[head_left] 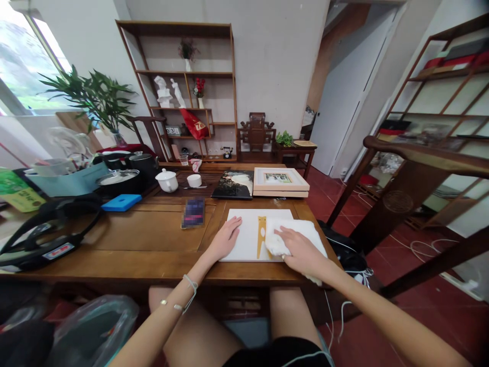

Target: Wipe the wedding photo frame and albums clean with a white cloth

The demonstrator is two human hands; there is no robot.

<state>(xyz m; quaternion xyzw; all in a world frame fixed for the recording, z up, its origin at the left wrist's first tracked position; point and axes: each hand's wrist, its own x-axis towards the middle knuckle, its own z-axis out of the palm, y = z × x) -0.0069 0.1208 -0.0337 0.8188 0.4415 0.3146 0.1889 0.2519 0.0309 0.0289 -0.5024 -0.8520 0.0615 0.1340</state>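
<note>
A white board (246, 242) lies flat near the front edge of the wooden table. On its surface is a narrow yellow animal-like figure (262, 223) with small eyes and a pale oval patch. My left hand (226, 239) rests on the board's left part, fingers stretched out and holding nothing. Over the right part, my right hand (303, 250) presses a bunched white cloth (307, 229) down, with its fingers curled into the fabric. The cloth covers the board's right side, and a bit of yellow peeks out beneath it.
Behind the board lie a dark picture panel (234, 184) and stacked light frames (280, 191). A phone-like item (193, 213), blue box (122, 202), white teapot (167, 180) and white cup (194, 180) stand leftward. A wooden chair (405, 204) is at right, a lined bin (95, 326) lower left.
</note>
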